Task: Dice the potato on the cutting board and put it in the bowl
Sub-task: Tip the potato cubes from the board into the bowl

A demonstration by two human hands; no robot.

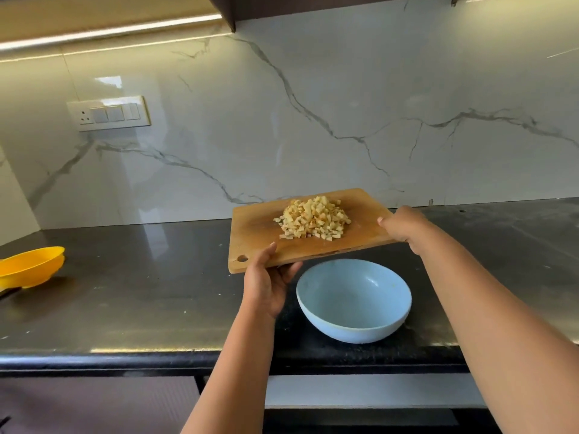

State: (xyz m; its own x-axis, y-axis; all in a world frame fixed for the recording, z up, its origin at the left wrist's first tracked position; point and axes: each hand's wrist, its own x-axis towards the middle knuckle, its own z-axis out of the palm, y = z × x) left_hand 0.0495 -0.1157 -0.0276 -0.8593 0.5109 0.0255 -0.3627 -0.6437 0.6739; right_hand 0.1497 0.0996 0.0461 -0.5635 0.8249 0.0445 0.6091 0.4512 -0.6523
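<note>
**Board lifted over the bowl, dice still heaped on it**

At the surface's left edge lies a yellow dish (31, 266), well apart from the work. Moving right, the left hand (266, 283) grasps the board (257, 236) at its near edge beside the hanging hole, thumb on top and fingers curled underneath. The board is held off the surface, roughly level or tilted slightly toward the person. The potato (313, 221), fully diced, sits in a heap near the board's middle, closer to its far edge. The bowl (354, 300) stands on the surface just below the board's near edge, close to the surface's front edge, with nothing in it. The right hand (404, 228) grasps the board's right end, fingers wrapped under it.

Cutting looks finished; tipping remains. The main risk is spill: the heap is broad and the near edge is long, so a straight tilt could send pieces past the rim on both sides. A sudden tilt could let the pile slide at once and bounce out. Both hands are occupied, so nothing guides the dice.
</note>
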